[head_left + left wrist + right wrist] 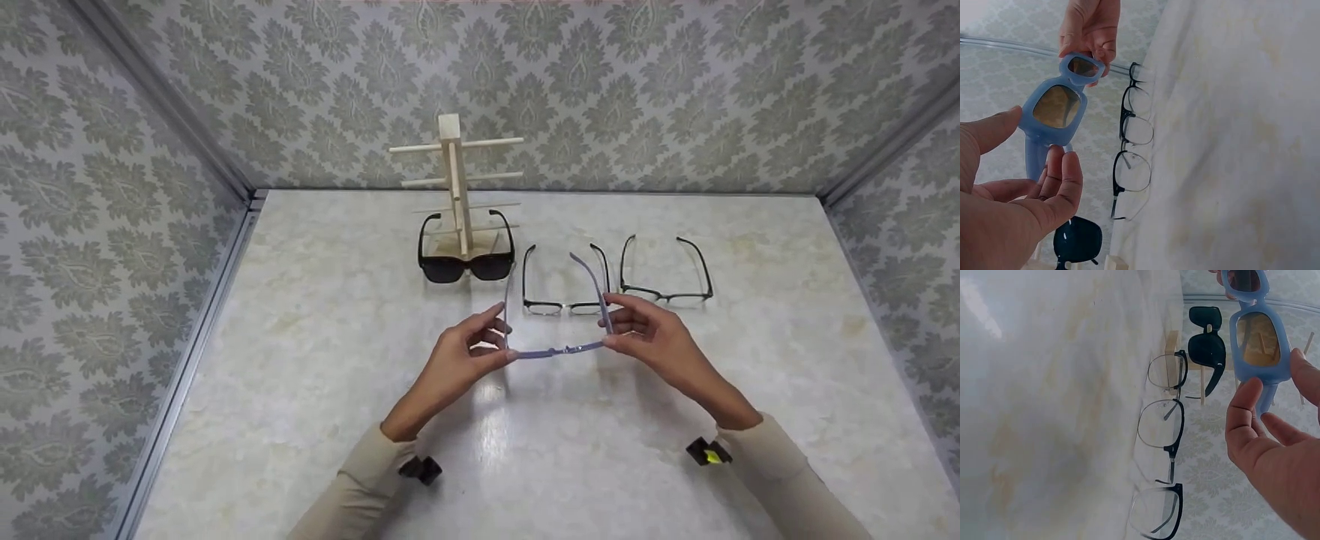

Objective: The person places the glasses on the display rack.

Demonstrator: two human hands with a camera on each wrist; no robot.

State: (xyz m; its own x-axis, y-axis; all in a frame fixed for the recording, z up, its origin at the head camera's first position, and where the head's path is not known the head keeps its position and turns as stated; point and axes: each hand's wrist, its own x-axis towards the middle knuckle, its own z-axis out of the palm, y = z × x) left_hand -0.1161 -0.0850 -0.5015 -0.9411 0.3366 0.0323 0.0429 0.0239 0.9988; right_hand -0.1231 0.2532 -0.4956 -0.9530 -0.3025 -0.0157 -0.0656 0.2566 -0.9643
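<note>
A pair of light blue sunglasses [536, 354] with brownish lenses is held above the table between both hands, temples unfolded and pointing away from the person. The left hand [469, 346] pinches the left hinge corner, thumb at the frame and fingers along the temple. At the opposite corner the right hand [651, 337] grips in the same manner. In the left wrist view the blue frame [1057, 136] shows its front, and the right wrist view shows the lens [1258, 340] by the right thumb. Black sunglasses [466, 268] hang on the lowest visible part of a wooden display stand [459, 187].
Beyond the hands, two pairs of dark-rimmed clear eyeglasses stand on the table: one pair [564, 306] partly behind the blue temple, another pair [666, 295] to its right. Patterned panels [525, 90] wall the table [300, 375] at the back and sides.
</note>
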